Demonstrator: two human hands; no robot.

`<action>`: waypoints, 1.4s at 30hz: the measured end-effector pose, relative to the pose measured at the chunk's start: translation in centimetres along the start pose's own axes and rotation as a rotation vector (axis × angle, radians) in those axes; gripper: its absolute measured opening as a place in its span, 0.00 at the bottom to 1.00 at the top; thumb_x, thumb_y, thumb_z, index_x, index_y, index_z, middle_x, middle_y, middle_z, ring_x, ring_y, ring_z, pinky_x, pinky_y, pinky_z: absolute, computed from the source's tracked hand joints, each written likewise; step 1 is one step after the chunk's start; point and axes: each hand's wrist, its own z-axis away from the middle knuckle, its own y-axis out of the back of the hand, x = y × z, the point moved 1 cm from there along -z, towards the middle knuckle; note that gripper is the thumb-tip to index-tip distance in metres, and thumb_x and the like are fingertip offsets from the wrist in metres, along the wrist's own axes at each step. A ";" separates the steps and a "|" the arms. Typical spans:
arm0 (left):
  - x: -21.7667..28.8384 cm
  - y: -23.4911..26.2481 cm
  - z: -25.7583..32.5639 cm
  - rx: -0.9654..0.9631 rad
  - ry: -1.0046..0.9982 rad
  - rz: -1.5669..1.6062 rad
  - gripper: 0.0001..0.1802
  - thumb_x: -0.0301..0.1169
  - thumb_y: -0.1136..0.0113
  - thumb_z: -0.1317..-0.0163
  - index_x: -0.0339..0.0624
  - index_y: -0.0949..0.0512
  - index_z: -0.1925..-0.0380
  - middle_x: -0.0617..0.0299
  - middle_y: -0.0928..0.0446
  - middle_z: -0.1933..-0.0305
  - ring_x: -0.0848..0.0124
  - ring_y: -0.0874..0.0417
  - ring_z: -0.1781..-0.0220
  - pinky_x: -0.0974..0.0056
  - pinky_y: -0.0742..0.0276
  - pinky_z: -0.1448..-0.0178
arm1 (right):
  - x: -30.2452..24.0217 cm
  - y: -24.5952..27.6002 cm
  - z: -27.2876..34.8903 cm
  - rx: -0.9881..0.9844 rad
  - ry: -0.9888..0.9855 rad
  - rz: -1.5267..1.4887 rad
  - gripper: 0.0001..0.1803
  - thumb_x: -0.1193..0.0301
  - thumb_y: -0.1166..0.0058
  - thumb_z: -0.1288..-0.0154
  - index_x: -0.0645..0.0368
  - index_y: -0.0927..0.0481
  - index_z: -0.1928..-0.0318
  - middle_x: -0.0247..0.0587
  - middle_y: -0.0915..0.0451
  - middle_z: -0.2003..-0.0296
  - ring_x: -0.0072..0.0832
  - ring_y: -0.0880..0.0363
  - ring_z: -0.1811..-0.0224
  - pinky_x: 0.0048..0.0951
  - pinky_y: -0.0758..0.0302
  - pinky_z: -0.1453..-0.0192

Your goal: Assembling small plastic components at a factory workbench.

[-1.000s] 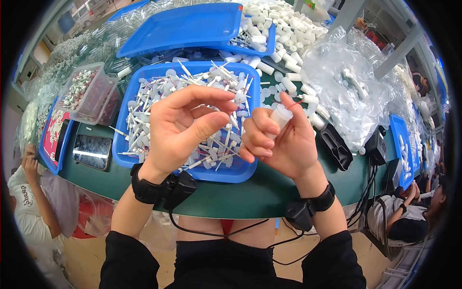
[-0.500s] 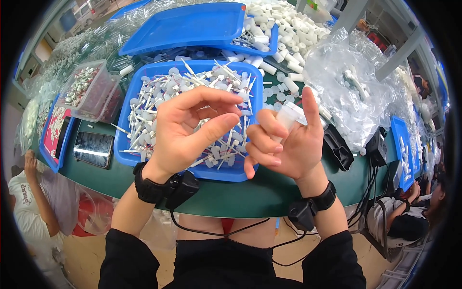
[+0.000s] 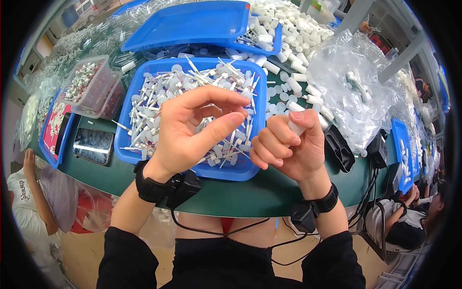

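My right hand [image 3: 291, 144] is closed round a white plastic cylinder [image 3: 295, 128]. The thumb lies over its top and the curled fingers hide most of it. To the left, my left hand [image 3: 192, 125] hovers above a blue tray [image 3: 231, 174], fingers curved and thumb a little apart from them. Nothing shows between those fingertips. Heaped in the tray are many small assemblies [image 3: 144, 115] of white sticks with translucent discs and thin reddish strands. My left hand covers part of the heap.
A phone [image 3: 94, 145] and clear plastic boxes [image 3: 89, 89] are on the left. White cylinders [image 3: 293, 48] pile up at the back, near another blue tray [image 3: 192, 24]. A clear bag [image 3: 337, 91], a black holder [image 3: 340, 149] and cables [image 3: 368, 188] lie right. People sit at both sides.
My right thumb has folded down over the white cylinder and the fingers have closed tighter round it. My left hand keeps nearly the same pose.
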 end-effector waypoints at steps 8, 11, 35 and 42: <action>-0.2 0.8 0.1 0.145 0.029 -0.222 0.08 0.23 0.40 0.43 0.34 0.21 0.63 0.65 0.22 0.69 0.80 0.24 0.69 0.76 0.33 0.67 | -2.8 -0.2 0.3 0.379 0.080 0.485 0.34 0.43 0.79 0.33 0.59 0.28 0.70 0.34 0.31 0.79 0.27 0.34 0.80 0.33 0.29 0.60; 0.0 0.8 -0.6 0.216 0.064 -0.422 0.07 0.26 0.40 0.44 0.37 0.20 0.64 0.67 0.22 0.72 0.80 0.27 0.73 0.74 0.35 0.70 | -3.8 2.3 1.0 0.722 0.262 1.384 0.28 0.51 0.68 0.31 0.65 0.25 0.61 0.41 0.25 0.71 0.34 0.27 0.64 0.33 0.34 0.58; -1.3 -0.6 0.1 -0.016 -0.228 -1.334 0.12 0.29 0.32 0.56 0.47 0.24 0.71 0.65 0.31 0.64 0.65 0.30 0.60 0.62 0.39 0.57 | -6.7 5.4 3.0 1.365 0.458 1.735 0.19 0.77 0.58 0.51 0.55 0.21 0.58 0.44 0.23 0.55 0.44 0.30 0.50 0.38 0.35 0.44; -1.3 -0.2 -0.1 0.082 -0.273 -1.269 0.08 0.31 0.35 0.51 0.49 0.24 0.71 0.67 0.28 0.68 0.66 0.29 0.62 0.61 0.38 0.57 | -8.1 7.6 3.5 1.449 0.783 2.272 0.22 0.76 0.55 0.52 0.57 0.25 0.52 0.45 0.25 0.52 0.44 0.32 0.47 0.39 0.39 0.39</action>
